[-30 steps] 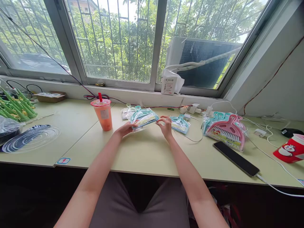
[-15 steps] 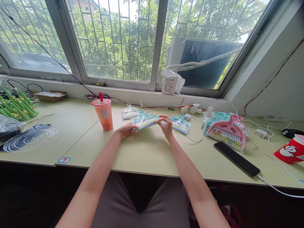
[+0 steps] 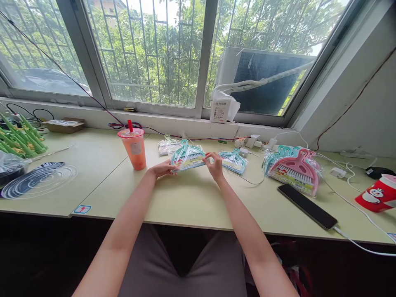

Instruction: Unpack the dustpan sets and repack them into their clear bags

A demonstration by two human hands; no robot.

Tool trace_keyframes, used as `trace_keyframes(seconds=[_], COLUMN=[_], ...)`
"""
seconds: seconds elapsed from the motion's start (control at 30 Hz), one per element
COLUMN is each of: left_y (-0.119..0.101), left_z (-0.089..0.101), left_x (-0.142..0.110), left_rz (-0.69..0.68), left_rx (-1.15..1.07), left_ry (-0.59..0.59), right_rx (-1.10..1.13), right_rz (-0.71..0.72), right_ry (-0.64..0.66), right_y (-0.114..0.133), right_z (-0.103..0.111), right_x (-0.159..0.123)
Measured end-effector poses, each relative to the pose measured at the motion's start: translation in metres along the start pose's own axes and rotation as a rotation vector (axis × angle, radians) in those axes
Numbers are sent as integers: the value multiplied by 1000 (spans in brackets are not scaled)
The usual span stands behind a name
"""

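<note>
Between my hands is a teal dustpan and brush set (image 3: 188, 157) in clear plastic wrap, raised off the table and tilted up towards me. My left hand (image 3: 163, 168) grips its lower left corner, fingers beneath. At the right edge, my right hand (image 3: 214, 165) pinches the wrap between thumb and forefinger. Just right of that hand lies another wrapped teal set (image 3: 234, 160). A pale green wrapped set (image 3: 168, 145) lies behind on the left. Farther right, a pink wrapped set (image 3: 298, 173) leans in front of several teal ones (image 3: 280, 156).
An orange drink cup (image 3: 133, 149) with a red straw stands left of my hands. A black phone (image 3: 307, 206) on a white cable and a red cup (image 3: 375, 196) on its side are at right. Chargers (image 3: 253, 141) and cables line the windowsill. Green pointed items (image 3: 21, 136) sit far left.
The wrapped set between my hands has tipped more upright, so its handle and printed label show more fully. Both hands keep their hold, and the view has shifted slightly.
</note>
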State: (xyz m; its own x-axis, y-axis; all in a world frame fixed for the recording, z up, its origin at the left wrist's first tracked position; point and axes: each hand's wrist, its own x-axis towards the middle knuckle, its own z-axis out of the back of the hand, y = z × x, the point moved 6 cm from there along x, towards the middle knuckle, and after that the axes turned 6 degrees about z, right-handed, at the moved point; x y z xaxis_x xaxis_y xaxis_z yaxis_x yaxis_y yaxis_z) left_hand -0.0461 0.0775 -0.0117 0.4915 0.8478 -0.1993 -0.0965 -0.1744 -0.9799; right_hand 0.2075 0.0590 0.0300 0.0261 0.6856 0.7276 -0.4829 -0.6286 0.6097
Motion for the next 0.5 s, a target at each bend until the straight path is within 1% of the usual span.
trace_keyframes(seconds=[0.07, 0.13, 0.3, 0.37, 0.43, 0.5], left_y=[-1, -1, 9, 11, 10, 7], left_z=[-1, 0, 2, 3, 3, 2], left_x=[0, 1, 6, 8, 8, 9], left_rz=[-15, -14, 36, 45, 43, 23], left_rx=[12, 19, 23, 22, 13, 1], left_ry=[14, 17, 25, 27, 19, 2], right_rx=[41, 125, 247, 343, 484, 603], right_rz=[-65, -171, -556, -701, -773, -782], right_ry=[-28, -22, 28, 67, 135, 177], right_y=[-4, -14, -48, -54, -52, -46], right_z=[-1, -5, -16, -19, -24, -27], right_x=[-1, -4, -18, -23, -24, -23])
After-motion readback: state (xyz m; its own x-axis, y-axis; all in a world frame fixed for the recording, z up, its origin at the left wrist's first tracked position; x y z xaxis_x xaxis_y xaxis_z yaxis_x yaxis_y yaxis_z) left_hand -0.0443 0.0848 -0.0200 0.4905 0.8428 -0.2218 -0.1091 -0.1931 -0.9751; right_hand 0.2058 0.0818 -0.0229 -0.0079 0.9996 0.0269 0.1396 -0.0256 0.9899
